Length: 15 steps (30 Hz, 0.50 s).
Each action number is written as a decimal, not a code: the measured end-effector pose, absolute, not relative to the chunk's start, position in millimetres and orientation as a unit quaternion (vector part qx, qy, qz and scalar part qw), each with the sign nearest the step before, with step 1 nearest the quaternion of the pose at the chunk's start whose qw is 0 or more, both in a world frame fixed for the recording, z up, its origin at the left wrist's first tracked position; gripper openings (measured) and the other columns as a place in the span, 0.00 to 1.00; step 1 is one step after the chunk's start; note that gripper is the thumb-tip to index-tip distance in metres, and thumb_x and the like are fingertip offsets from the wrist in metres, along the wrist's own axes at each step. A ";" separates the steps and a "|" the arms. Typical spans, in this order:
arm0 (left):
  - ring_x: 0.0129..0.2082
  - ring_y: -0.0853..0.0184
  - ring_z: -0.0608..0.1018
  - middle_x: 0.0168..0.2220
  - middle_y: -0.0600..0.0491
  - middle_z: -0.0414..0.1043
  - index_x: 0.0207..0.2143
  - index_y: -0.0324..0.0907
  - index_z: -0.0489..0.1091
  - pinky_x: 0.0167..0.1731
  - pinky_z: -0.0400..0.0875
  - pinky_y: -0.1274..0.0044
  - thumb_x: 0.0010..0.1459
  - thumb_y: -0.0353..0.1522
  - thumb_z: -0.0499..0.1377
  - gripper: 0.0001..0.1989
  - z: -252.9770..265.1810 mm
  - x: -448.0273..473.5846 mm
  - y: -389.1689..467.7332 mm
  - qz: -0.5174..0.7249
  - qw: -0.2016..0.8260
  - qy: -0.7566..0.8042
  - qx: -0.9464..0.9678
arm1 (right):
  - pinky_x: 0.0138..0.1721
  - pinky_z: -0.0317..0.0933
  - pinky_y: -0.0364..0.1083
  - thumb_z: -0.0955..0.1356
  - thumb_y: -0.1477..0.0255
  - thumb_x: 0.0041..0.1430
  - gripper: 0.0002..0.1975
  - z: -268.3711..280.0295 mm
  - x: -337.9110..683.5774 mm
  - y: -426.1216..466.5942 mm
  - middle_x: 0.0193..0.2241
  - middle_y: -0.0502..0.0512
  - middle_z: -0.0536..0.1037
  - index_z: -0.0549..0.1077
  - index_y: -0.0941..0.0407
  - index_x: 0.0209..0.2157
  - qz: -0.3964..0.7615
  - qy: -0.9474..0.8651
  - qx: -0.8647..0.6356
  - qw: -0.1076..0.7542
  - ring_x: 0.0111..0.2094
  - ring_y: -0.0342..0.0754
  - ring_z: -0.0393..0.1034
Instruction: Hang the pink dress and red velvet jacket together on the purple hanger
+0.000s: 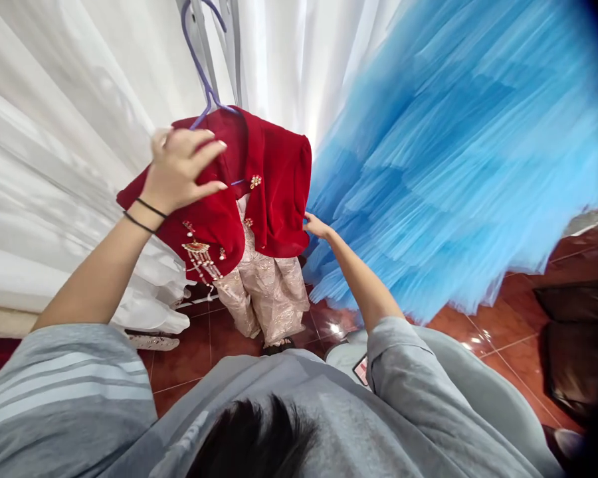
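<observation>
A short red velvet jacket hangs in front of me on a purple plastic hanger. Gold flower-shaped clasps line its front edges, and a beaded tassel brooch dangles at its left side. Below the jacket hang pale gold patterned trousers. My left hand is over the jacket's left shoulder near the hanger, slightly blurred, with its fingers spread and nothing in them. At the jacket's right edge, my right hand pinches the cloth; some of its fingertips are hidden behind the fabric.
White gathered fabric fills the left and back. A large blue tulle skirt spreads at the right. A phone lies beside my right sleeve, on a pale grey-green surface. Reddish tiles cover the floor; a dark object stands far right.
</observation>
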<state>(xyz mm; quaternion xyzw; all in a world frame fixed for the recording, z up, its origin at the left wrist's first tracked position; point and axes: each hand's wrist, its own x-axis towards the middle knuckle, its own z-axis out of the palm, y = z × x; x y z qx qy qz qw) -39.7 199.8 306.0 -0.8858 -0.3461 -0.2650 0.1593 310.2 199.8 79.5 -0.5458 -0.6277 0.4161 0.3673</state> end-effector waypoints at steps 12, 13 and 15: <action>0.58 0.55 0.71 0.64 0.58 0.66 0.56 0.53 0.71 0.51 0.73 0.63 0.29 0.70 0.55 0.53 206.7 -147.7 242.1 -0.491 -0.432 -0.487 -0.580 | 0.42 0.70 0.53 0.70 0.47 0.51 0.26 96.9 424.6 129.6 0.33 0.56 0.77 0.73 0.56 0.38 0.220 -0.647 -0.592 0.427 0.38 0.54 0.73; 0.59 0.55 0.71 0.63 0.60 0.66 0.55 0.55 0.72 0.51 0.73 0.64 0.29 0.70 0.55 0.53 200.3 -147.8 238.3 -0.505 -0.427 -0.480 -0.576 | 0.40 0.70 0.53 0.71 0.47 0.50 0.27 98.1 427.9 122.9 0.32 0.56 0.78 0.74 0.56 0.39 0.233 -0.648 -0.593 0.417 0.36 0.54 0.73; 0.60 0.55 0.70 0.59 0.64 0.71 0.53 0.60 0.73 0.52 0.73 0.65 0.26 0.71 0.55 0.52 189.2 -152.1 231.1 -0.517 -0.411 -0.469 -0.586 | 0.39 0.70 0.52 0.70 0.48 0.53 0.27 100.9 431.1 112.6 0.33 0.56 0.78 0.73 0.55 0.44 0.200 -0.612 -0.616 0.454 0.35 0.53 0.73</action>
